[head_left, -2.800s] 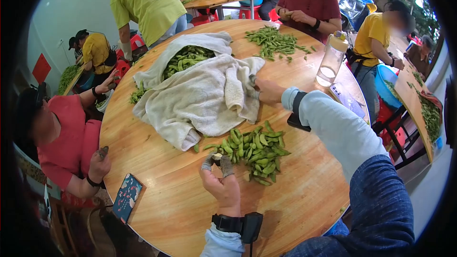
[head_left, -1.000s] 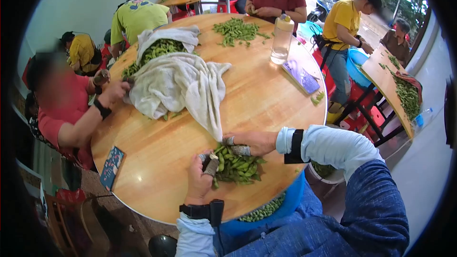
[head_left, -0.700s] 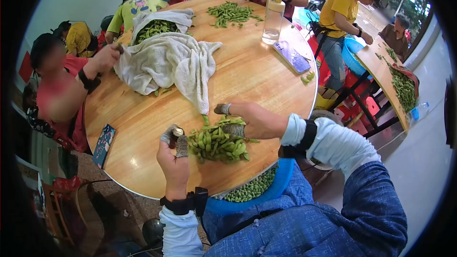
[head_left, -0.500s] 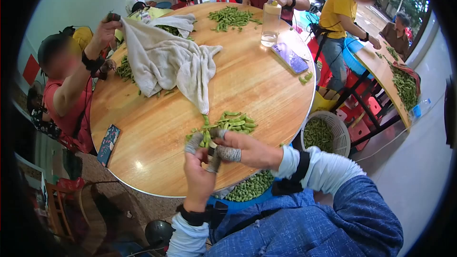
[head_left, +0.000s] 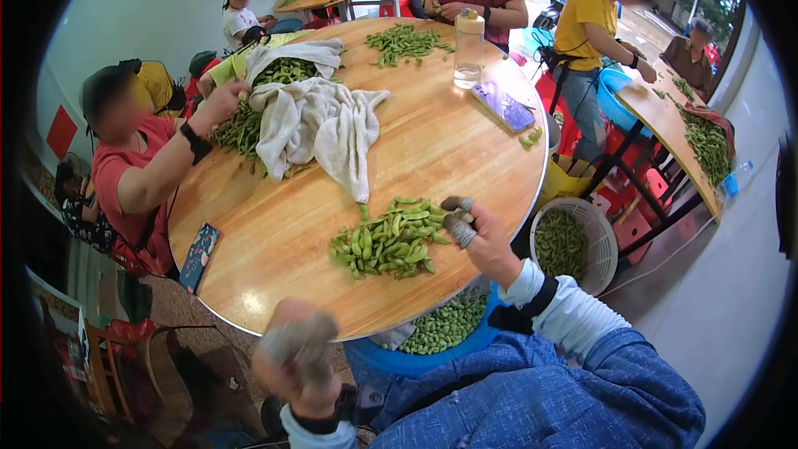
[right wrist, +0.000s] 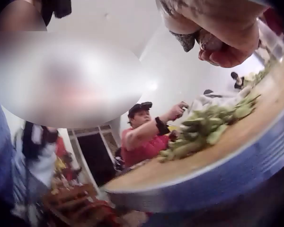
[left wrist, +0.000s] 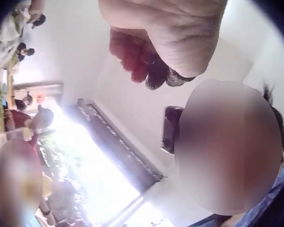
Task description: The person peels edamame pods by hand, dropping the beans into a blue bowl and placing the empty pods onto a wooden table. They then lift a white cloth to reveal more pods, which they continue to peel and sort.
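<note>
In the head view my left hand point(head_left: 299, 357) is blurred, raised off the table's near edge, with grey wrapping on its thumb and forefinger. Its fingers look curled in the left wrist view, dark coverings on the tips, nothing visible between them. Right of a loose heap of green soybean pods point(head_left: 391, 239) is my right hand point(head_left: 486, 241). Grey wraps cover its thumb and forefinger, and its fingers are curled; I cannot tell whether something small is between them. Below the table edge sits a blue basin point(head_left: 416, 362) with many shelled green beans point(head_left: 449, 326).
A pale towel point(head_left: 316, 120) partly covers more pods on the round wooden table point(head_left: 432, 145). A bottle point(head_left: 469, 50), a purple phone point(head_left: 504, 108) and a patterned case point(head_left: 199, 258) lie around it. A white basket point(head_left: 605, 241) holds pods at right. Another person point(head_left: 150, 158) sits at left.
My hands first part from the towel, meet over the pods, then separate: left drops toward the near edge, right moves right. The person at left lifted the towel and now reaches into the pods.
</note>
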{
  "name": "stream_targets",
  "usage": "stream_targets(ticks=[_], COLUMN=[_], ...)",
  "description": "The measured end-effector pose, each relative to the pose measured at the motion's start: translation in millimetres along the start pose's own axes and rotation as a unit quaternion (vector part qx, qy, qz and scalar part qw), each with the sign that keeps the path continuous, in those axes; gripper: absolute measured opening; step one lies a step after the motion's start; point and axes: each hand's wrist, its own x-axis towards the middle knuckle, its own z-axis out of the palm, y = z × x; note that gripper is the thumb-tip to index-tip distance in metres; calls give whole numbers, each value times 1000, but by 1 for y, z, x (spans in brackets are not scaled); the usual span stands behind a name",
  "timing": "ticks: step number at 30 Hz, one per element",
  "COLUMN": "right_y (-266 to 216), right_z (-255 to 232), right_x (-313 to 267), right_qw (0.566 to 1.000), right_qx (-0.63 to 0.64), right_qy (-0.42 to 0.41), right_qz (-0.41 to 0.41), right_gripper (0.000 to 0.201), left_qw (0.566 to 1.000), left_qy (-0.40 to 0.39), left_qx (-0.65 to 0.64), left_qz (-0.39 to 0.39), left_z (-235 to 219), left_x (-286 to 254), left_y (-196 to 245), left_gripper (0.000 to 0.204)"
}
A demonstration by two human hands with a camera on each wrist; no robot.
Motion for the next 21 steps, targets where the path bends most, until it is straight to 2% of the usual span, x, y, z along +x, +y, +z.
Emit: stream_targets(ticks=[3,4,5,8,11,13,17,20,21], right_y=[27,36,46,50,54,50,48,47,47], right_z=[-18,-23,-27,-31,-34,-34,-31,-28,-29], right_x=[13,16,20,22,24,24,22,21,22], right_qw=[978,976,974,970,970,971,974,966,965], right_qx=[-156,-170,-183,-207,-201,-207,-191,-224,-228], right_qy=[54,64,74,102,119,120,116,124,124], right_qz=[-130,-122,-115,-81,-61,-27,-29,-31,-27], right_gripper=[24,24,24,24,25,24,24,24,24], left_qw=[980,973,987,984,984,984,986,992,990], left_qy=[37,38,-70,-16,-35,-8,15,-15,-12], left_qx=[-78,-20,-102,-54,-31,-46,-37,-32,-36], left_qz=[181,228,105,168,171,171,161,123,136], left_z=[-26,-38,-35,-47,-61,-65,-75,-88,-91], left_x=[7,2,35,30,26,24,25,32,33], left_y=[19,26,77,89,96,94,90,92,90], left_gripper=[26,36,27,18,19,20,22,22,21])
